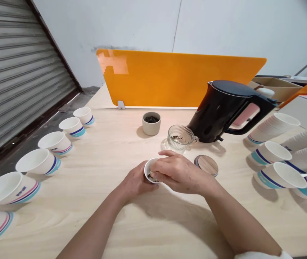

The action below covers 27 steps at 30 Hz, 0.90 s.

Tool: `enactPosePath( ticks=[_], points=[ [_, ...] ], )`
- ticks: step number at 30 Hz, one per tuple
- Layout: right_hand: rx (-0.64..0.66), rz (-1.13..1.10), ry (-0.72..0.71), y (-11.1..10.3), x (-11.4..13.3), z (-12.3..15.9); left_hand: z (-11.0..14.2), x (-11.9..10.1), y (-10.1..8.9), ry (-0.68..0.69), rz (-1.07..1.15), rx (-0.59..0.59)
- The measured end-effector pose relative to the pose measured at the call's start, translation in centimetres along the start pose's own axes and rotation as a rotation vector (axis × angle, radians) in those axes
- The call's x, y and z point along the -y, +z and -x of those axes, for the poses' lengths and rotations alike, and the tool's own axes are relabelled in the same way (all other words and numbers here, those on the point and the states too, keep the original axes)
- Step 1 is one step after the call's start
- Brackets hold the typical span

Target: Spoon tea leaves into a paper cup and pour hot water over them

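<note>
My left hand [135,181] is wrapped round a small white cup [148,166], tilted slightly toward me. Into its mouth reach the pinched fingers of my right hand [173,172], and whatever they hold is hidden. Some greenish bits show at the bottom of the cup. Just beyond my hands stands a ribbed glass cup [180,138] with a few dark tea leaves in it. A round wooden lid [207,165] lies to the right of my right hand. Farther back is a pale pot [151,126] filled with dark loose tea leaves.
A black electric kettle [218,111] stands behind the glass cup. Several paper cups [54,142] line the table's left edge. More single paper cups [270,153] and stacked paper cups [274,126] stand at the right. An orange divider panel [180,79] closes off the back.
</note>
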State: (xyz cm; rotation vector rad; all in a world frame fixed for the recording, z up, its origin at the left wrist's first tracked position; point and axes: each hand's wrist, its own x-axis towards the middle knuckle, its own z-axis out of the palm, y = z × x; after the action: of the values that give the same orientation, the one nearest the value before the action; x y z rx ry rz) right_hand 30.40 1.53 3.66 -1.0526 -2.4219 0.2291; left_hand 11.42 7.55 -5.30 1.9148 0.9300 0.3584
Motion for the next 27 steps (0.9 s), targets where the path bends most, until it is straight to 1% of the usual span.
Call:
enactPosePath(
  ticks=[2,4,7,10,12,14,17,19,22,24,27],
  points=[
    [0.004,-0.048,0.012,-0.3,0.1,0.1,0.1,0.0,-0.1,0.017,0.028,0.009],
    [0.017,-0.049,0.045,-0.6,0.3,0.2,0.2,-0.1,-0.2,0.043,0.067,0.012],
    [0.034,0.068,0.058,-0.6,0.8,0.3,0.4,-0.4,-0.2,0.04,0.076,-0.001],
    [0.044,0.234,0.041,0.0,1.0,0.2,0.3,-0.2,0.0,0.022,0.033,-0.027],
    [0.06,0.281,0.061,0.5,0.9,0.0,0.1,0.0,0.2,0.036,-0.008,-0.043],
    [0.075,0.253,0.089,0.8,0.8,-0.2,-0.1,0.3,0.4,0.057,-0.028,-0.044],
    [0.076,0.12,0.083,0.7,0.5,-0.3,-0.3,0.4,0.5,0.067,-0.035,-0.042],
    [0.055,0.029,0.085,0.3,0.5,-0.3,-0.3,0.4,0.5,0.058,-0.024,-0.037],
    [0.029,-0.072,0.148,-0.1,0.7,-0.3,-0.1,0.2,0.3,0.023,0.014,-0.027],
    [0.051,-0.085,0.189,-0.3,0.8,-0.3,0.0,0.0,0.3,0.004,0.034,-0.026],
    [0.089,0.004,0.22,-0.2,0.8,-0.3,0.2,-0.3,0.1,-0.004,0.061,-0.016]
  ],
)
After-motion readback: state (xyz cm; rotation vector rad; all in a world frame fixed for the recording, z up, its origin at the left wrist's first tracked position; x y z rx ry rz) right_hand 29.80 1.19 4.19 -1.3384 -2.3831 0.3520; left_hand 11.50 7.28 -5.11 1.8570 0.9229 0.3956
